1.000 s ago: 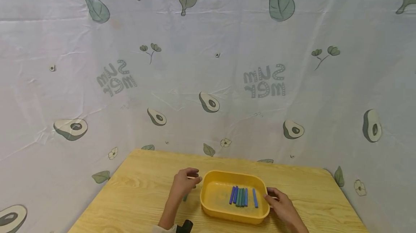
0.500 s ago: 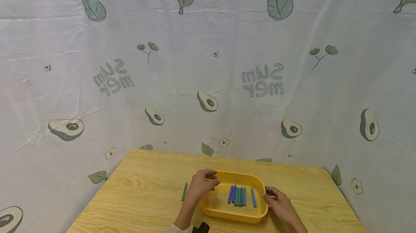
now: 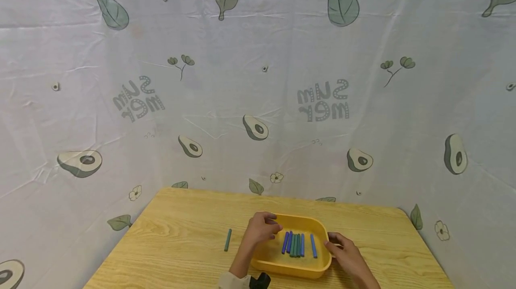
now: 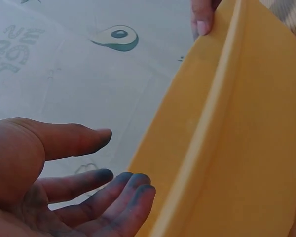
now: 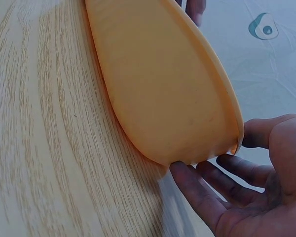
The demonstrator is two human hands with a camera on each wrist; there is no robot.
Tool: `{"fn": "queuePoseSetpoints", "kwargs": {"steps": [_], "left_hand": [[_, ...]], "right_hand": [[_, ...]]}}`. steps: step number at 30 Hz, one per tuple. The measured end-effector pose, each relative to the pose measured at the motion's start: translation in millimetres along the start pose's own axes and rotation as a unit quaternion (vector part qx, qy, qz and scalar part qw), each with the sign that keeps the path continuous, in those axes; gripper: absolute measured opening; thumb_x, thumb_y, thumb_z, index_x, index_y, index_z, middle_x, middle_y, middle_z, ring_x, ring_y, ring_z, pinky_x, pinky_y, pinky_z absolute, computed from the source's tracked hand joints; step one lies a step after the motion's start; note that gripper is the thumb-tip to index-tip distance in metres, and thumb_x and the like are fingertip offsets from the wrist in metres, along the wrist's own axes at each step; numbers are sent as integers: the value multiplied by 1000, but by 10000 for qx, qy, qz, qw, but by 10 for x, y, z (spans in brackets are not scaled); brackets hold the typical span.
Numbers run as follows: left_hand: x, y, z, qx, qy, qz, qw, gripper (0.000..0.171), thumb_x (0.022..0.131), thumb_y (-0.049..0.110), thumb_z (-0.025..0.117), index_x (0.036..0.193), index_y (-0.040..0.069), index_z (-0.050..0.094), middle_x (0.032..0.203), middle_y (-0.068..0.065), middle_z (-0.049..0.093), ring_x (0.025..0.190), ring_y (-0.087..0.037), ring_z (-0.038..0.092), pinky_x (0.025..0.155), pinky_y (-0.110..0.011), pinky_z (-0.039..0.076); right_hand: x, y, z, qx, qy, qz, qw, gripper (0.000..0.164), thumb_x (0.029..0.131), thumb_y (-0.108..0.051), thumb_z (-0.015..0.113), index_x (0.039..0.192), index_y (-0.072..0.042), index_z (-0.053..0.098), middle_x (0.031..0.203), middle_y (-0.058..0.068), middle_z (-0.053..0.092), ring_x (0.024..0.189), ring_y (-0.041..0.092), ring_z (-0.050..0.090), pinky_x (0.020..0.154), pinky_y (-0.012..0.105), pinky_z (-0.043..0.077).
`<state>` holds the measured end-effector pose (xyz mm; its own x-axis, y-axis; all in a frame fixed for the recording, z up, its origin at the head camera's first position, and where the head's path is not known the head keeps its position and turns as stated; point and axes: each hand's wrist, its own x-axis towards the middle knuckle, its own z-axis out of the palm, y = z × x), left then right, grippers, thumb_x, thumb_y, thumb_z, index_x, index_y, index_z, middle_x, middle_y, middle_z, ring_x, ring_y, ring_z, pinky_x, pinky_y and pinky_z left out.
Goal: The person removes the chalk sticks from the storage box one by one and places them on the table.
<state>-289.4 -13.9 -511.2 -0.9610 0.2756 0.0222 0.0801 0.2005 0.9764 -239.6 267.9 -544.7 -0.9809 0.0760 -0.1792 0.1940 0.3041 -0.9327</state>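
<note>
A yellow plastic tray (image 3: 290, 271) stands on the table, and in it lie several thin chalk-like sticks (image 3: 295, 245) in purple, green and blue, side by side. One blue stick (image 3: 313, 246) lies apart from them on the right. My left hand (image 3: 261, 228) hovers over the tray's left part; in the left wrist view its thumb and fingers are parted with nothing between them, and the fingertips (image 4: 140, 180) are stained dark. My right hand (image 3: 347, 255) holds the tray's right end, thumb at the rim and fingers against the outer wall. A green stick (image 3: 228, 240) lies on the table.
The wooden table (image 3: 181, 226) reaches back to a pale curtain (image 3: 225, 96) printed with leaves and avocados. Dusty smudges show on the tray's floor around the sticks. A black band (image 3: 260, 281) is on my left wrist.
My left hand has moved right, from beside the tray to above its left part, leaving the green stick on the table in full view. My right hand stays on the tray.
</note>
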Motion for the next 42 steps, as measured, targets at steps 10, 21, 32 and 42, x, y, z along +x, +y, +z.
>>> {"fn": "queuePoseSetpoints", "kwargs": {"steps": [10,21,32,42], "left_hand": [[87,-143,169,39,12,-606,9982,41,92,4,79,128,-12,70,100,-16,79,91,-35,79,76,-45,67],[148,-263,312,1011,265,-438,9936,28,85,4,83,110,-8,79,87,-12,78,67,-17,69,58,-34,58],[185,-320,449,1783,693,-135,9814,30,74,-1,91,102,-6,81,89,-11,80,74,-21,74,67,-38,63],[229,-271,485,2208,874,-146,9713,30,71,-3,94,99,-1,83,86,-7,80,77,-23,74,70,-39,64]], "right_hand": [[-11,37,46,-31,-2,12,10000,48,110,-19,60,146,12,54,133,28,63,112,33,71,87,47,65],[-1,54,68,-128,50,-22,9999,47,110,-19,61,145,12,55,129,26,65,111,33,72,85,46,66],[-24,36,53,-58,69,-89,9999,45,110,-17,59,145,13,56,128,25,66,109,32,72,85,47,66],[6,29,25,9,62,-179,9998,44,111,-17,58,145,11,56,131,24,66,110,32,72,86,47,66]]}}
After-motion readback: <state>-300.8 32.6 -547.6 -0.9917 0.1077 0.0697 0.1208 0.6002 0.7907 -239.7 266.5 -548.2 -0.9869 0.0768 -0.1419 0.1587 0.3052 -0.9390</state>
